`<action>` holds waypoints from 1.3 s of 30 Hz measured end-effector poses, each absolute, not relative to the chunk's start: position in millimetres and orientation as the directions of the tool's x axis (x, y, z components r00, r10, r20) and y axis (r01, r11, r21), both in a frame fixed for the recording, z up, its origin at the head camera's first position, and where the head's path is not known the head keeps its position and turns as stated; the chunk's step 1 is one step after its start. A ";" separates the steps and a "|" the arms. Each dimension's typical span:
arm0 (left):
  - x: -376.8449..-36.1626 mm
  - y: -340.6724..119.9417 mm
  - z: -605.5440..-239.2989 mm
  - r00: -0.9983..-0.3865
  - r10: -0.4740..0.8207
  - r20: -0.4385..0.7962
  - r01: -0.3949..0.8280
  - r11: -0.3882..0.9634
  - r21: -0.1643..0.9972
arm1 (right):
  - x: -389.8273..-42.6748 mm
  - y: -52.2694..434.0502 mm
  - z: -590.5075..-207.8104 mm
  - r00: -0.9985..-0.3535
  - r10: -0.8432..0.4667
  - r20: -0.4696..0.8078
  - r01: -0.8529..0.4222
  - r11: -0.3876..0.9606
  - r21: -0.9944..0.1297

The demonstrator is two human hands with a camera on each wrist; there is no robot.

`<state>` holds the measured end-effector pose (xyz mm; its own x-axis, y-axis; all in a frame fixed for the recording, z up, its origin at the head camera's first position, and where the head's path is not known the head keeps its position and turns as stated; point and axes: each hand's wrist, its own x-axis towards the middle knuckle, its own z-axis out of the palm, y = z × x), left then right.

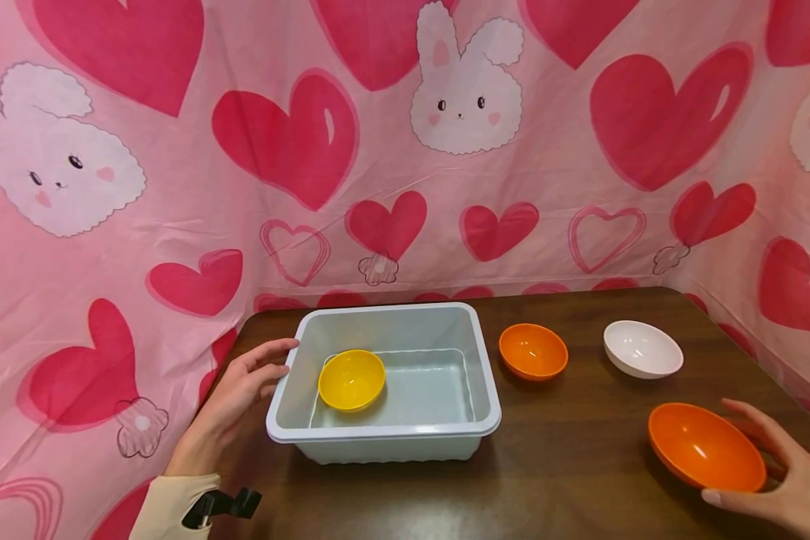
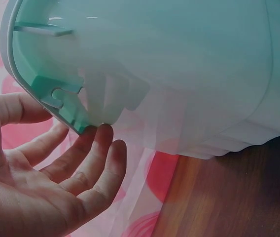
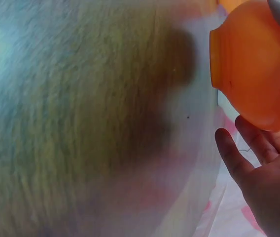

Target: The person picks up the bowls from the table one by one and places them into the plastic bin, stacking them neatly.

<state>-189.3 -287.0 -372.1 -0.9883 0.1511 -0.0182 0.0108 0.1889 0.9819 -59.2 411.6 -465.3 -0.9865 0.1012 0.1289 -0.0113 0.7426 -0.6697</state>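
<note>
My right hand (image 1: pixel 799 476) grips a larger orange bowl (image 1: pixel 705 448) by its sides, thumb near the front edge and fingers round the far right. The bowl leans with its opening toward the left. Seen from the right wrist, its base (image 3: pixel 215 59) stands off the dark tabletop. My left hand (image 1: pixel 239 394) is at the left rim of a grey plastic tub (image 1: pixel 385 433), its fingers loosely bent. In the left wrist view, fingertips (image 2: pixel 105 132) lie right at the underside of that rim. Inside the tub, toward its left end, sits a yellow bowl (image 1: pixel 352 381).
A smaller orange bowl (image 1: pixel 533 352) stands just right of the tub, and a white bowl (image 1: pixel 643 349) farther right. All rest on a dark wooden table (image 1: pixel 567 465). A pink cloth with hearts and rabbits (image 1: pixel 391 172) hangs behind and along the sides.
</note>
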 end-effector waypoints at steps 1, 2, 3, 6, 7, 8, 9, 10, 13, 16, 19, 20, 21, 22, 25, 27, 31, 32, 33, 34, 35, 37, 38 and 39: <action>-189.3 -287.0 -372.0 -0.988 0.151 -0.020 0.009 0.188 0.982 | -59.4 410.6 -464.6 -0.986 0.104 0.131 -0.012 0.739 -0.674; -189.2 -287.0 -372.0 -0.988 0.151 -0.021 0.008 0.186 0.983 | -59.1 409.7 -464.2 -0.985 0.104 0.139 -0.018 0.734 -0.679; -189.2 -287.1 -372.0 -0.988 0.150 -0.022 0.006 0.185 0.983 | -59.2 409.2 -463.7 -0.984 0.105 0.144 -0.022 0.731 -0.682; -189.0 -287.2 -372.3 -0.988 0.149 -0.026 0.002 0.180 0.984 | -58.4 408.1 -463.6 -0.979 0.104 0.173 -0.047 0.718 -0.694; -189.0 -287.3 -372.4 -0.989 0.149 -0.025 0.002 0.180 0.984 | -58.3 407.6 -463.8 -0.977 0.102 0.185 -0.058 0.714 -0.698; -189.0 -287.2 -372.5 -0.989 0.149 -0.025 0.002 0.181 0.983 | -58.1 407.3 -464.1 -0.976 0.100 0.194 -0.066 0.710 -0.701; -189.0 -287.2 -372.6 -0.989 0.149 -0.024 0.003 0.183 0.983 | -58.1 406.9 -464.3 -0.974 0.099 0.205 -0.077 0.704 -0.706; -189.0 -287.2 -372.6 -0.989 0.149 -0.024 0.004 0.183 0.983 | -58.1 406.3 -464.5 -0.972 0.098 0.214 -0.085 0.700 -0.709; -189.1 -287.0 -372.5 -0.989 0.148 -0.021 0.006 0.184 0.983 | -58.4 404.2 -464.2 -0.966 0.100 0.238 -0.104 0.692 -0.715; -189.0 -286.8 -372.3 -0.989 0.148 -0.020 0.008 0.184 0.983 | -59.1 402.6 -462.0 -0.965 0.113 0.236 -0.094 0.694 -0.714; -189.0 -286.7 -371.9 -0.989 0.150 -0.017 0.011 0.184 0.983 | -60.5 401.2 -458.6 -0.969 0.123 0.215 -0.070 0.696 -0.714; -189.0 -286.7 -371.8 -0.989 0.150 -0.016 0.012 0.185 0.983 | -61.2 400.8 -457.3 -0.971 0.126 0.204 -0.061 0.696 -0.715; -189.1 -286.7 -371.6 -0.989 0.149 -0.015 0.013 0.187 0.982 | -62.1 400.4 -455.8 -0.973 0.128 0.193 -0.050 0.698 -0.714; -189.1 -286.8 -371.5 -0.989 0.149 -0.015 0.014 0.189 0.982 | -62.9 400.0 -454.5 -0.975 0.129 0.182 -0.041 0.699 -0.714; -189.4 -287.0 -371.3 -0.989 0.147 -0.015 0.014 0.196 0.980 | -65.3 399.0 -450.2 -0.980 0.130 0.153 -0.018 0.702 -0.712; -189.6 -287.1 -371.2 -0.989 0.147 -0.015 0.014 0.199 0.980 | -66.4 397.7 -448.0 -0.981 0.121 0.149 -0.021 0.703 -0.711; -189.9 -287.3 -370.9 -0.989 0.148 -0.016 0.013 0.198 0.980 | -66.7 392.3 -445.5 -0.980 0.085 0.180 -0.075 0.680 -0.729; -189.8 -287.3 -370.8 -0.989 0.149 -0.017 0.013 0.197 0.980 | -66.7 390.7 -444.7 -0.979 0.078 0.189 -0.089 0.671 -0.736; -189.8 -287.3 -370.8 -0.989 0.149 -0.018 0.011 0.195 0.981 | -66.8 388.9 -443.9 -0.978 0.070 0.198 -0.102 0.665 -0.740; -189.6 -287.3 -370.7 -0.989 0.149 -0.020 0.010 0.193 0.981 | -67.0 387.0 -443.0 -0.977 0.062 0.202 -0.112 0.658 -0.745; -189.5 -287.3 -370.7 -0.988 0.150 -0.020 0.009 0.191 0.981 | -67.2 385.2 -441.9 -0.977 0.056 0.204 -0.119 0.652 -0.749; -189.4 -287.3 -370.8 -0.988 0.151 -0.021 0.008 0.187 0.982 | -67.8 381.3 -439.4 -0.978 0.048 0.201 -0.124 0.644 -0.755; -189.3 -287.3 -370.8 -0.988 0.152 -0.021 0.008 0.186 0.983 | -68.0 379.5 -437.9 -0.979 0.043 0.201 -0.127 0.641 -0.756; -189.3 -287.3 -370.8 -0.988 0.151 -0.021 0.008 0.185 0.983 | -68.4 377.7 -436.4 -0.979 0.039 0.198 -0.128 0.640 -0.757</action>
